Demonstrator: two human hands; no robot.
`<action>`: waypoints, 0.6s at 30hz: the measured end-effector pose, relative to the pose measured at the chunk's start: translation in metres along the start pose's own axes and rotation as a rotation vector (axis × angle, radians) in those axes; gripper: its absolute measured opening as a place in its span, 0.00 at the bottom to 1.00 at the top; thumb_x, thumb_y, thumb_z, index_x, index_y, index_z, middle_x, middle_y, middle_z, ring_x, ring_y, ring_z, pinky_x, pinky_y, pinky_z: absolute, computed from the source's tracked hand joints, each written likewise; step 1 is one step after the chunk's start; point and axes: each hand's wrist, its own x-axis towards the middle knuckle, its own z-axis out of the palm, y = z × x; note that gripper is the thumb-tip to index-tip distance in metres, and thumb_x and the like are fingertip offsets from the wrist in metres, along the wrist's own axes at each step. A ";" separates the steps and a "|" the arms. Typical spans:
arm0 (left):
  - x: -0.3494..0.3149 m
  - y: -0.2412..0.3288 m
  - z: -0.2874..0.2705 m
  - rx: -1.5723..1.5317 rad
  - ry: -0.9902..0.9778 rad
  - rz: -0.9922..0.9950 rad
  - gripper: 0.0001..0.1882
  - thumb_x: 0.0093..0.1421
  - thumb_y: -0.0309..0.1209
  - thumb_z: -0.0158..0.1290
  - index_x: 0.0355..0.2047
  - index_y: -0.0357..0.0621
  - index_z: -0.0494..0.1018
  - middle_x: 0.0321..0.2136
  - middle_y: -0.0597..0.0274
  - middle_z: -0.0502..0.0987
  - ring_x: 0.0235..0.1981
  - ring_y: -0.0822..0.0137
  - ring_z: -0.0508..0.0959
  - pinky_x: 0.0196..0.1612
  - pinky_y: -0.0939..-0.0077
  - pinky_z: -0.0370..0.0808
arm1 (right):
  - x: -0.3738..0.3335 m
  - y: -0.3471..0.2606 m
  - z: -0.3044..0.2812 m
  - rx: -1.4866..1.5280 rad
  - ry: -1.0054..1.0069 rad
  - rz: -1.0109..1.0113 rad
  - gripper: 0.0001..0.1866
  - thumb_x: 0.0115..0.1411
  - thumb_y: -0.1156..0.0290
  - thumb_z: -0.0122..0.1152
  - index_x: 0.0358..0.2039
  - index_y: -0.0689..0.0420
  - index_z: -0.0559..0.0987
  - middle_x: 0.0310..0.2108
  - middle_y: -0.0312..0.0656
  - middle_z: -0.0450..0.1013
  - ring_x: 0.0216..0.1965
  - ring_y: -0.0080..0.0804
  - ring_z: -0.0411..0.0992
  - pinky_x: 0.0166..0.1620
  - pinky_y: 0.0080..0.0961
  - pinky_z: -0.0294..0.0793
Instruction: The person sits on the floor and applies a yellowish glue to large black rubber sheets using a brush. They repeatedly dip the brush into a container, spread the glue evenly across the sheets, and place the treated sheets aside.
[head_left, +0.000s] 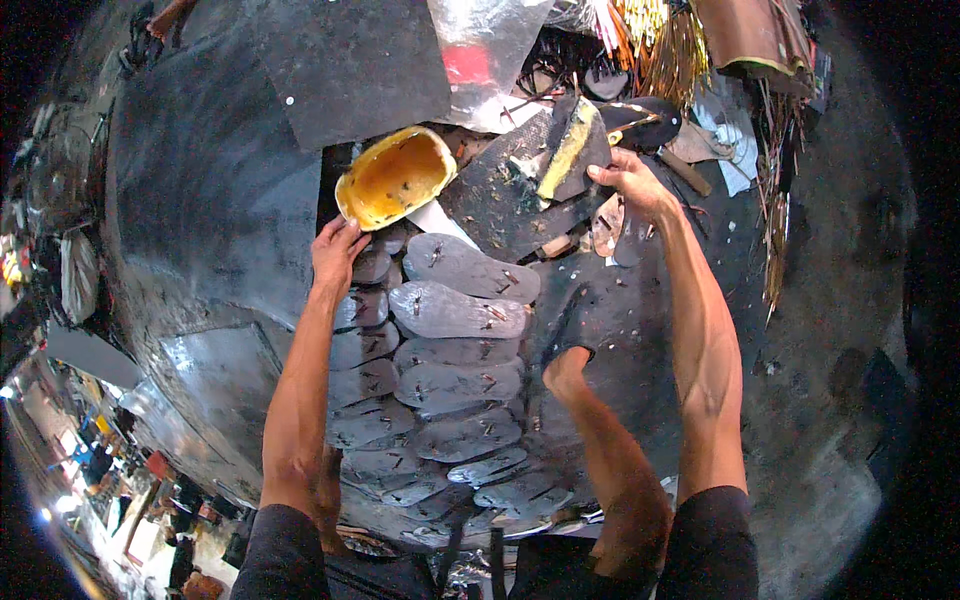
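Observation:
My left hand (337, 247) grips the lower left edge of an oblong tub (397, 178), yellow inside with dark specks and a pale, crusted rim. The tub is tilted, so its inside faces up toward me. On the right, my right hand (640, 184) pinches the edge of a dark flat piece (587, 165) between thumb and fingers. A rough yellow strip (568, 150) lies along that piece. Below the tub, dark grey shoe soles (462, 312) lie overlapping in two rows running toward me. Small dark bits stand on many of them.
A wooden-handled tool (553, 247) and another wooden handle (686, 173) lie near my right hand. Black sheets (345, 65) cover the upper left. Gold and silver strips (668, 50) hang at the top. My bare leg (615, 440) reaches in among these things, beside the soles.

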 end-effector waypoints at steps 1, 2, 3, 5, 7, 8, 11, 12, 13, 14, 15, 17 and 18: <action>0.000 -0.004 0.002 -0.038 -0.034 -0.001 0.31 0.67 0.28 0.58 0.66 0.30 0.60 0.58 0.49 0.74 0.58 0.59 0.76 0.64 0.65 0.74 | -0.007 0.001 -0.004 -0.047 0.014 -0.015 0.21 0.65 0.69 0.66 0.57 0.60 0.76 0.49 0.37 0.79 0.49 0.30 0.75 0.59 0.30 0.69; -0.003 -0.008 0.003 -0.076 -0.066 -0.002 0.31 0.67 0.27 0.57 0.66 0.29 0.60 0.59 0.48 0.73 0.59 0.58 0.75 0.65 0.65 0.73 | -0.015 0.003 -0.006 -0.084 0.070 -0.083 0.19 0.65 0.66 0.66 0.54 0.60 0.79 0.45 0.37 0.80 0.46 0.28 0.75 0.56 0.31 0.71; -0.007 -0.011 0.002 -0.114 -0.096 -0.003 0.31 0.67 0.26 0.56 0.67 0.29 0.59 0.60 0.47 0.72 0.60 0.57 0.75 0.65 0.64 0.73 | -0.024 0.002 -0.012 -0.030 0.094 -0.093 0.20 0.65 0.66 0.66 0.55 0.60 0.79 0.46 0.38 0.80 0.47 0.28 0.75 0.56 0.30 0.71; -0.020 -0.013 -0.013 -0.215 -0.117 0.003 0.31 0.68 0.25 0.52 0.68 0.32 0.58 0.65 0.44 0.67 0.64 0.55 0.71 0.64 0.63 0.73 | -0.042 -0.016 -0.007 0.087 0.119 -0.117 0.20 0.65 0.66 0.67 0.55 0.59 0.78 0.47 0.39 0.80 0.48 0.28 0.76 0.57 0.30 0.71; -0.042 -0.002 0.000 -0.153 -0.065 -0.020 0.31 0.67 0.25 0.51 0.69 0.34 0.57 0.66 0.43 0.64 0.65 0.55 0.70 0.63 0.63 0.73 | -0.067 -0.027 -0.007 0.117 0.199 -0.117 0.20 0.65 0.66 0.66 0.55 0.58 0.77 0.46 0.37 0.80 0.45 0.26 0.76 0.50 0.27 0.73; -0.048 -0.002 0.001 -0.062 0.041 0.013 0.30 0.67 0.26 0.53 0.68 0.36 0.60 0.64 0.44 0.68 0.63 0.57 0.72 0.62 0.63 0.74 | -0.070 -0.026 -0.013 0.142 0.205 -0.125 0.19 0.65 0.66 0.66 0.54 0.58 0.77 0.45 0.36 0.79 0.44 0.26 0.75 0.48 0.26 0.73; -0.072 0.005 0.042 -0.038 0.055 0.145 0.25 0.67 0.26 0.53 0.63 0.35 0.65 0.59 0.46 0.73 0.59 0.58 0.76 0.59 0.65 0.76 | -0.101 -0.038 -0.034 0.085 0.390 -0.103 0.14 0.67 0.65 0.65 0.50 0.56 0.77 0.41 0.31 0.78 0.41 0.19 0.74 0.40 0.23 0.73; -0.083 0.008 0.059 -0.043 0.030 0.193 0.22 0.67 0.26 0.54 0.60 0.35 0.68 0.55 0.49 0.77 0.55 0.60 0.79 0.57 0.67 0.78 | -0.110 -0.045 -0.031 0.173 0.424 -0.164 0.13 0.68 0.66 0.64 0.49 0.56 0.77 0.42 0.32 0.78 0.41 0.20 0.75 0.42 0.23 0.73; -0.092 0.011 0.076 -0.061 -0.015 0.193 0.21 0.67 0.26 0.54 0.60 0.35 0.69 0.53 0.50 0.78 0.53 0.62 0.80 0.55 0.68 0.78 | -0.121 -0.054 -0.028 0.258 0.457 -0.223 0.12 0.69 0.67 0.62 0.49 0.57 0.77 0.42 0.32 0.78 0.42 0.20 0.75 0.44 0.23 0.74; -0.101 0.010 0.093 -0.042 -0.075 0.192 0.22 0.67 0.27 0.54 0.61 0.36 0.68 0.54 0.51 0.77 0.53 0.63 0.79 0.55 0.69 0.78 | -0.134 -0.065 -0.026 0.374 0.378 -0.263 0.12 0.70 0.67 0.61 0.50 0.58 0.77 0.46 0.35 0.78 0.46 0.23 0.76 0.51 0.26 0.74; -0.109 0.009 0.113 -0.027 -0.144 0.194 0.23 0.67 0.28 0.55 0.62 0.36 0.67 0.55 0.52 0.76 0.54 0.64 0.79 0.55 0.69 0.78 | -0.141 -0.054 -0.050 0.412 0.362 -0.285 0.17 0.70 0.66 0.60 0.55 0.61 0.75 0.50 0.38 0.77 0.50 0.25 0.75 0.54 0.27 0.74; -0.124 -0.002 0.145 -0.045 -0.325 0.121 0.28 0.68 0.33 0.55 0.66 0.39 0.63 0.60 0.55 0.73 0.60 0.64 0.75 0.60 0.67 0.75 | -0.153 -0.044 -0.066 0.475 0.457 -0.261 0.16 0.71 0.66 0.59 0.54 0.60 0.75 0.50 0.40 0.77 0.51 0.28 0.75 0.56 0.31 0.74; -0.132 -0.004 0.155 0.041 -0.357 0.051 0.30 0.69 0.34 0.55 0.67 0.39 0.60 0.62 0.56 0.72 0.62 0.65 0.72 0.62 0.67 0.73 | -0.153 -0.052 -0.044 0.516 0.390 -0.274 0.16 0.71 0.66 0.58 0.54 0.60 0.76 0.51 0.40 0.77 0.52 0.28 0.75 0.58 0.32 0.73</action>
